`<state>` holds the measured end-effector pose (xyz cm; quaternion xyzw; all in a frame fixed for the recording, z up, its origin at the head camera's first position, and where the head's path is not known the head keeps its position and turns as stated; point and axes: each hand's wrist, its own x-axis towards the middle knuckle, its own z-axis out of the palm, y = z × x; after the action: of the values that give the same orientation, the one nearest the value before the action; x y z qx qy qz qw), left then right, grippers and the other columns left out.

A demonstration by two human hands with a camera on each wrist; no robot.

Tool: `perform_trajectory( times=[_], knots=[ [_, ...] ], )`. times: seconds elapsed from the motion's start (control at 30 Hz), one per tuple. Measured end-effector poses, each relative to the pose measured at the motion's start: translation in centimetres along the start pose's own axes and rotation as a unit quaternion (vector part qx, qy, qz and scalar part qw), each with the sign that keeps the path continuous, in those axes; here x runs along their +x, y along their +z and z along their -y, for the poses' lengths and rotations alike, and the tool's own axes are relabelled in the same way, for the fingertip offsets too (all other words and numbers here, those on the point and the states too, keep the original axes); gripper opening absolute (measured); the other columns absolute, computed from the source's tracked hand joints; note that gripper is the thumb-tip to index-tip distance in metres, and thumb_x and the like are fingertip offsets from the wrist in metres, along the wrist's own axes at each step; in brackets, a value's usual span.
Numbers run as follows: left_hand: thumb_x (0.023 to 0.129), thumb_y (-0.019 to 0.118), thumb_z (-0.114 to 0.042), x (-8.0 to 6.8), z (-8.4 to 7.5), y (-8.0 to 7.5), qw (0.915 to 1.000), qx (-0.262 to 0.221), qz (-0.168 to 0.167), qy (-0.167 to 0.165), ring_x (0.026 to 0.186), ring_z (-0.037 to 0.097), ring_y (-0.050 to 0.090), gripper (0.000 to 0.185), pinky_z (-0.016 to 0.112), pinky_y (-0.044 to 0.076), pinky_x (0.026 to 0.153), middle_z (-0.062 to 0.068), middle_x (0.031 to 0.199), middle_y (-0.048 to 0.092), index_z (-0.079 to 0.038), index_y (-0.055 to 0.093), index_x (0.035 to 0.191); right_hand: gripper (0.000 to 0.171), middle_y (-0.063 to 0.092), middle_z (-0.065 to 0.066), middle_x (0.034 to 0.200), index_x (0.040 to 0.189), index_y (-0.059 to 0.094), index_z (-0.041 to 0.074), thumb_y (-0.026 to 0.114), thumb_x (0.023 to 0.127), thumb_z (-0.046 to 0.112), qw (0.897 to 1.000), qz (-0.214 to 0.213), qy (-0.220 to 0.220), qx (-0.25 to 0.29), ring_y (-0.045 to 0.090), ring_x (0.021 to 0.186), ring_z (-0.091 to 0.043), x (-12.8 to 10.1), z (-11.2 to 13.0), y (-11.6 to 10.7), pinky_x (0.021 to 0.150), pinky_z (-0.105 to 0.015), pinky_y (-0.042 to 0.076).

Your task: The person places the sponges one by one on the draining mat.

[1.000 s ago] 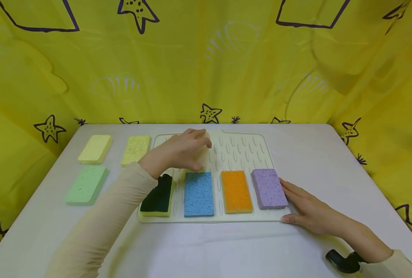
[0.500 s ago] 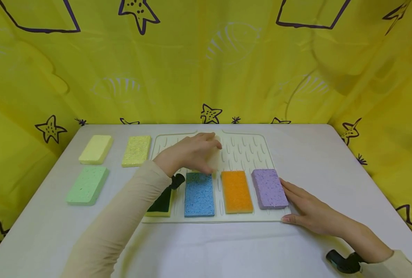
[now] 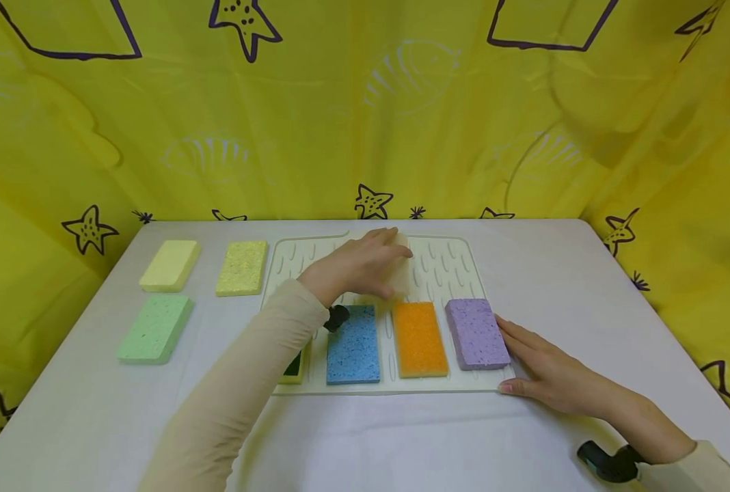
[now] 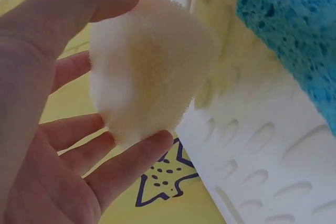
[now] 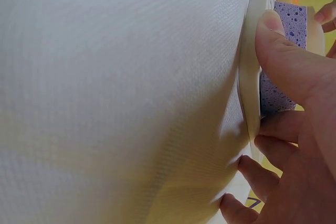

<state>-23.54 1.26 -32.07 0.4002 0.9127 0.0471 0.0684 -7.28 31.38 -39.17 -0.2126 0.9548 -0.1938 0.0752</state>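
The left hand [image 3: 355, 266], pinching a pale cream sponge [image 4: 149, 77], had carried it rightward over the ribbed white drying mat [image 3: 445, 263] — now above the orange sponge [image 3: 419, 338] — while the flat right hand [image 3: 546, 372] steadied the mat's corner.

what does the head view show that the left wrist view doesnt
Only the head view shows the right hand resting at the mat's corner, the purple sponge, and three pale sponges off the mat. Only the left wrist view shows the cream sponge pinched between thumb and fingers. Both show the left hand, blue sponge and mat.
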Motion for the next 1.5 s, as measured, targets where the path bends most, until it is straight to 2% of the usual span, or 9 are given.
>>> perform_trajectory(
  times=[0.2, 0.57, 0.7, 0.8, 0.87, 1.07, 1.17, 1.37, 1.5],
  knots=[
    [0.071, 0.068, -0.040, 1.1, -0.6, 0.4, 1.0000, -0.006, -0.005, -0.001, 0.136, 0.028, 0.019, 0.066, 0.048, 0.040, 0.095, 0.011, 0.148, 0.020, -0.029, 0.044, 0.131, 0.088, 0.016, -0.010, 0.150, 0.142, 0.022, 0.006, 0.060, 0.077, 0.051, 1.000, -0.004, -0.006, -0.004, 0.025, 0.132, -0.037, -0.1, 0.0, 0.0, 0.095, 0.004, -0.002],
    [0.072, 0.071, -0.040, 3.2, -2.0, 0.9, 0.9996, -0.026, 0.011, -0.009, 0.136, 0.028, 0.017, 0.072, 0.046, 0.036, 0.100, 0.013, 0.149, 0.016, -0.027, 0.039, 0.135, 0.087, 0.017, -0.011, 0.150, 0.142, 0.023, 0.004, 0.060, 0.078, 0.050, 1.000, -0.004, -0.008, -0.002, 0.025, 0.132, -0.037, -0.1, 0.0, 0.0, 0.095, 0.004, -0.002],
    [0.073, 0.068, -0.044, 3.9, -2.5, 1.0, 0.9999, -0.009, 0.005, -0.009, 0.136, 0.029, 0.017, 0.072, 0.045, 0.038, 0.099, 0.014, 0.148, 0.016, -0.027, 0.037, 0.136, 0.087, 0.016, -0.009, 0.150, 0.142, 0.022, 0.006, 0.060, 0.078, 0.050, 1.000, 0.002, -0.001, 0.002, 0.024, 0.133, -0.036, 0.0, 0.0, -0.1, 0.095, 0.004, -0.002],
    [0.073, 0.069, -0.041, 4.6, -2.9, 1.0, 0.9999, 0.004, 0.004, -0.010, 0.136, 0.030, 0.017, 0.073, 0.046, 0.039, 0.098, 0.015, 0.148, 0.016, -0.027, 0.036, 0.136, 0.087, 0.016, -0.008, 0.150, 0.143, 0.021, 0.008, 0.059, 0.078, 0.051, 1.000, 0.005, 0.004, 0.002, 0.024, 0.133, -0.035, -0.1, 0.0, -0.1, 0.094, 0.004, -0.002],
    [0.073, 0.070, -0.038, 5.1, -3.2, 1.1, 0.9999, 0.002, 0.008, -0.013, 0.137, 0.030, 0.016, 0.073, 0.046, 0.036, 0.100, 0.015, 0.148, 0.015, -0.027, 0.036, 0.137, 0.087, 0.016, -0.007, 0.150, 0.143, 0.021, 0.008, 0.059, 0.078, 0.051, 1.000, 0.004, 0.004, 0.003, 0.024, 0.133, -0.035, -0.1, 0.0, -0.1, 0.094, 0.004, -0.002],
    [0.077, 0.065, -0.045, 6.4, -4.1, 1.5, 0.9994, -0.010, 0.023, -0.025, 0.138, 0.030, 0.011, 0.070, 0.046, 0.030, 0.104, 0.015, 0.150, 0.012, -0.029, 0.034, 0.137, 0.087, 0.016, -0.008, 0.150, 0.143, 0.021, 0.008, 0.060, 0.078, 0.050, 1.000, 0.001, 0.000, 0.005, 0.024, 0.133, -0.035, -0.1, -0.1, -0.1, 0.094, 0.004, -0.001],
    [0.078, 0.061, -0.048, 7.0, -4.6, 1.8, 0.9993, -0.006, 0.022, -0.028, 0.138, 0.031, 0.012, 0.068, 0.046, 0.031, 0.104, 0.015, 0.149, 0.013, -0.029, 0.034, 0.138, 0.087, 0.016, -0.008, 0.150, 0.143, 0.021, 0.008, 0.060, 0.078, 0.049, 1.000, 0.000, 0.000, 0.007, 0.024, 0.133, -0.035, -0.1, -0.1, -0.1, 0.094, 0.004, -0.001],
    [0.079, 0.060, -0.048, 7.7, -5.5, 2.3, 0.9987, -0.012, 0.026, -0.041, 0.139, 0.029, 0.008, 0.068, 0.045, 0.028, 0.106, 0.013, 0.150, 0.010, -0.031, 0.032, 0.138, 0.087, 0.015, -0.006, 0.151, 0.144, 0.019, 0.009, 0.060, 0.078, 0.050, 1.000, 0.003, 0.004, 0.013, 0.023, 0.133, -0.034, -0.1, -0.3, 0.0, 0.094, 0.004, -0.002],
    [0.080, 0.060, -0.047, 7.9, -5.9, 2.5, 0.9992, 0.006, 0.016, -0.036, 0.138, 0.029, 0.009, 0.068, 0.044, 0.032, 0.104, 0.014, 0.150, 0.011, -0.030, 0.030, 0.139, 0.088, 0.015, -0.007, 0.151, 0.143, 0.019, 0.008, 0.061, 0.078, 0.049, 1.000, 0.003, 0.003, 0.015, 0.023, 0.134, -0.034, -0.1, -0.3, 0.0, 0.094, 0.004, -0.002]
  ],
)
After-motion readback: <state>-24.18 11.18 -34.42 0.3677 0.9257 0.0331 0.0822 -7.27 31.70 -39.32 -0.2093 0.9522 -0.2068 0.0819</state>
